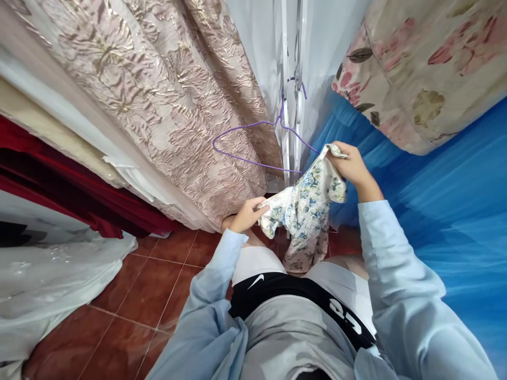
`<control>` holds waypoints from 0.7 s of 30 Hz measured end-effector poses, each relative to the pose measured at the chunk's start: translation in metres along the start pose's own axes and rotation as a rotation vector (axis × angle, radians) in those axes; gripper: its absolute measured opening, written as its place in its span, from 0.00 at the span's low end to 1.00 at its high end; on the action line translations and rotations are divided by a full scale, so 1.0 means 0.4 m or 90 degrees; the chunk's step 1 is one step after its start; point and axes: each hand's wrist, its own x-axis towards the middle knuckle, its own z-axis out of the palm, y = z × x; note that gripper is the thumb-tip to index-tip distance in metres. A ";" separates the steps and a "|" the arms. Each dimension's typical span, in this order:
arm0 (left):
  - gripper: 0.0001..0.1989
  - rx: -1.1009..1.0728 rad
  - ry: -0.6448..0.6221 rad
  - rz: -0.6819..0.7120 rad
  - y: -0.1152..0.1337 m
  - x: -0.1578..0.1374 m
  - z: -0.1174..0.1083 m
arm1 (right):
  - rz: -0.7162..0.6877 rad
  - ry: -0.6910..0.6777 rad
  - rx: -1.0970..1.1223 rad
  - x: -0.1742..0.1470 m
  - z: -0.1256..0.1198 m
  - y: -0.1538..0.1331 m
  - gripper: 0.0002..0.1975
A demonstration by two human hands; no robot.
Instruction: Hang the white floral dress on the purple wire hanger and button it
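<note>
"So, what can we read from where we stand?"

"Only a white swoosh (255, 281) on our black-and-white shorts (301, 287). Near the other hip we see white lettering (345, 315), but it is tilted and bent by the folds, and we can't make it out."

"And how does the garment (311, 206) look to us?"

"White, scattered with blue flowers and yellow-green touches, soft and creased. It hangs lopsided between our hands, in front of us, its lower end showing between our thighs."

"How do we hold it?"

"Our left hand (247, 215) pinches one upper corner, thumb pressed to fingers. Our right hand (351, 164), higher up, is closed on the opposite corner, some fingertips hidden."

"What about the purple hanger (279, 119)?"

"It hangs at the white rack (285, 53). One end vanishes at the garment; we can't tell whether it sits inside or behind."

"Anything cut off?"

"Yes: the floral cloth (420, 79) and blue fabric (428, 200) run out of view on our right, and the pink brocade (170, 105) at the top."
</note>
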 end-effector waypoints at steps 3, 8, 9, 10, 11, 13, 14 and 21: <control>0.08 0.125 0.087 0.033 -0.026 0.036 -0.115 | 0.059 -0.023 0.067 0.021 0.033 -0.003 0.13; 0.09 0.352 0.220 0.073 -0.044 0.154 -0.294 | 0.121 0.015 0.120 0.021 0.049 -0.007 0.18; 0.09 0.366 0.236 0.065 -0.043 0.181 -0.319 | 0.133 0.020 0.114 0.019 0.048 -0.010 0.20; 0.09 0.373 0.257 0.048 -0.042 0.209 -0.340 | 0.145 0.022 0.104 0.018 0.048 -0.014 0.21; 0.09 0.375 0.289 0.025 -0.040 0.235 -0.357 | 0.155 0.020 0.094 0.016 0.047 -0.020 0.23; 0.10 0.366 0.370 -0.015 -0.037 0.281 -0.380 | 0.159 0.005 0.076 0.014 0.047 -0.033 0.26; 0.11 0.356 0.403 -0.019 -0.036 0.301 -0.388 | 0.154 -0.004 0.070 0.013 0.048 -0.040 0.27; 0.13 0.259 0.431 0.128 -0.015 0.413 -0.420 | 0.101 -0.028 0.050 0.011 0.057 -0.060 0.28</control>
